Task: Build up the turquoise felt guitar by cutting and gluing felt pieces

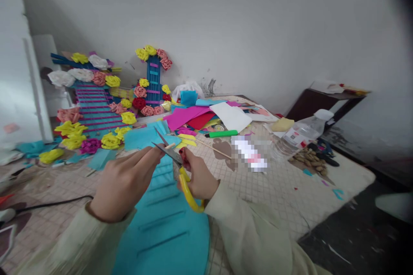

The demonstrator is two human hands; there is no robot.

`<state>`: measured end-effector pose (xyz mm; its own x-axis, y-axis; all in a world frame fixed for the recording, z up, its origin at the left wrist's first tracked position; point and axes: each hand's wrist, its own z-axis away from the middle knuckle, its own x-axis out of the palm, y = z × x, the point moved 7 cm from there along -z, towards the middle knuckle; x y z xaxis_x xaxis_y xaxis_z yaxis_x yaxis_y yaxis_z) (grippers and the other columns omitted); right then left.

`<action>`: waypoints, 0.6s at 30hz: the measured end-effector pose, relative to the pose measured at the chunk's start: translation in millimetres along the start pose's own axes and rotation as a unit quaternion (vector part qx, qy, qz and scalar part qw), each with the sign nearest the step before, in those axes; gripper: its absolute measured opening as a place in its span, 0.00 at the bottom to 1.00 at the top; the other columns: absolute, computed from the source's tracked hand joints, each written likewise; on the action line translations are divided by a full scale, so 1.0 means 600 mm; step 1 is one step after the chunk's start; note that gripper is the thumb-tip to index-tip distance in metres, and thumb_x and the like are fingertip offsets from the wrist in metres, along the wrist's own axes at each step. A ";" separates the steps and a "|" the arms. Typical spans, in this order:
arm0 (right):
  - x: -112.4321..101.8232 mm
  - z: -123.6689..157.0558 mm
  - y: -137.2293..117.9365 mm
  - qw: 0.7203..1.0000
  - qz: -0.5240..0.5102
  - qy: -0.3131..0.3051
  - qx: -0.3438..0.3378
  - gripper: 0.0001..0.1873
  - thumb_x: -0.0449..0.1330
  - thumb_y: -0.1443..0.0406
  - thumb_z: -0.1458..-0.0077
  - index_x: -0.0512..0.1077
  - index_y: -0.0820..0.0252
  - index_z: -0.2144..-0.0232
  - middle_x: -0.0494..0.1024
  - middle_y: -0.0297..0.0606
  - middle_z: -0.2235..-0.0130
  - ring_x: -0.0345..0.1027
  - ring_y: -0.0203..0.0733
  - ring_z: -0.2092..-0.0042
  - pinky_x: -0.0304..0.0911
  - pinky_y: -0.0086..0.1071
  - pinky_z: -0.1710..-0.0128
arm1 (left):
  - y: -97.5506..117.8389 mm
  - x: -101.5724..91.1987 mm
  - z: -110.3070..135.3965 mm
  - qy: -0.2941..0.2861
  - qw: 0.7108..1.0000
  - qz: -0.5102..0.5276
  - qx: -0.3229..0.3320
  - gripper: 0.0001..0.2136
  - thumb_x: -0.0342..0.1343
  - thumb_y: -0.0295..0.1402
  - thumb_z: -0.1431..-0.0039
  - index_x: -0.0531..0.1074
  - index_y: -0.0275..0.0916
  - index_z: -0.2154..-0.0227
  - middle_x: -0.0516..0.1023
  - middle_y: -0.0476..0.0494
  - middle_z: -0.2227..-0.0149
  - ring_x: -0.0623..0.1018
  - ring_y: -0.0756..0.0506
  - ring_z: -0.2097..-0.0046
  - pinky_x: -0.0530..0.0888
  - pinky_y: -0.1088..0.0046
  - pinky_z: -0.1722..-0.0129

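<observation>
Across the far part of the worktop, coloured paper sheets lay heaped behind a green marker, and flower-trimmed panels stood near the wall at left. Toward the right was a clear plastic bottle, its contents hard to make out, just beside loose peanut-like pods. Above a round-edged teal panel with dark straight lines, the right hand gripped yellow-handled scissors, metal blades parted, while the left hand's bunched fingers pinched a pale stick beside them.

A clear plastic bottle with a white cap sits beside a pile of peanuts.
</observation>
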<state>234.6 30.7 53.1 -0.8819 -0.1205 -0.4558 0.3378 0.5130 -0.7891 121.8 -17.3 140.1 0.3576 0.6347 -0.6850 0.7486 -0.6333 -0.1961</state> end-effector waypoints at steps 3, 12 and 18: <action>0.000 -0.001 0.002 1.000 -0.004 0.001 0.001 0.16 0.56 0.66 0.66 0.54 0.57 0.71 0.59 0.28 0.74 0.51 0.33 0.75 0.54 0.28 0.76 | -0.003 -0.002 0.000 -0.001 1.000 -0.008 -0.007 0.08 0.43 0.27 0.38 0.67 0.37 0.65 0.76 0.49 0.74 0.75 0.49 0.75 0.66 0.74 0.78; -0.010 0.004 0.002 0.999 0.008 0.041 -0.032 0.21 0.60 0.65 0.65 0.58 0.58 0.66 0.62 0.32 0.71 0.59 0.36 0.72 0.63 0.32 0.70 | 0.012 -0.029 -0.002 0.046 0.999 0.004 -0.005 0.06 0.47 0.30 0.39 0.67 0.40 0.60 0.78 0.48 0.70 0.77 0.49 0.70 0.71 0.73 0.71; -0.011 0.005 -0.006 0.998 0.021 0.042 -0.046 0.26 0.60 0.63 0.59 0.58 0.60 0.56 0.68 0.40 0.63 0.65 0.44 0.63 0.64 0.38 0.62 | 0.020 -0.025 0.005 0.038 0.999 0.010 0.038 0.12 0.50 0.25 0.41 0.64 0.38 0.54 0.80 0.43 0.64 0.78 0.47 0.68 0.72 0.72 0.70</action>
<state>240.5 27.2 57.8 -0.8934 -0.0284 -0.4483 0.3464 0.5918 -0.7279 123.9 -36.1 146.0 0.4156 0.6507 -0.6355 0.6969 -0.6768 -0.2372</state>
